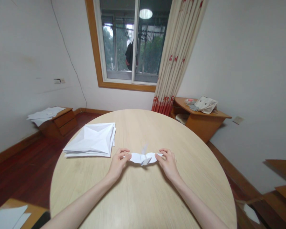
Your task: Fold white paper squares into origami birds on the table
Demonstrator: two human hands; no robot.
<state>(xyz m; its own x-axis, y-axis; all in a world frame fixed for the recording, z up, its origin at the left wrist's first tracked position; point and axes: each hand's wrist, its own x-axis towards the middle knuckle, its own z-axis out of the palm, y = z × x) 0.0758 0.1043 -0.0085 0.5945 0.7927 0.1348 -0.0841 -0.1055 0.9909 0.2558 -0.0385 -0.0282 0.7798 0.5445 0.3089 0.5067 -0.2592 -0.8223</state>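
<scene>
A small folded white paper crane (144,158) is held just over the round table, its two wings spread out sideways. My left hand (120,160) pinches the tip of the left wing between thumb and fingers. On the other side, my right hand (167,161) pinches the right wing tip in the same way. One thin point of the crane stands up at the back, and a folded part juts toward me at the front. To the left of my left hand lies a stack of creased white paper sheets (91,140).
The round wooden table (133,197) fills the middle. A low drawer cabinet (64,121) with papers stands at left, and a corner cabinet (200,122) with a cloth bag (206,105) at right. White sheets (8,218) lie at lower left. Behind hangs a curtain (175,57).
</scene>
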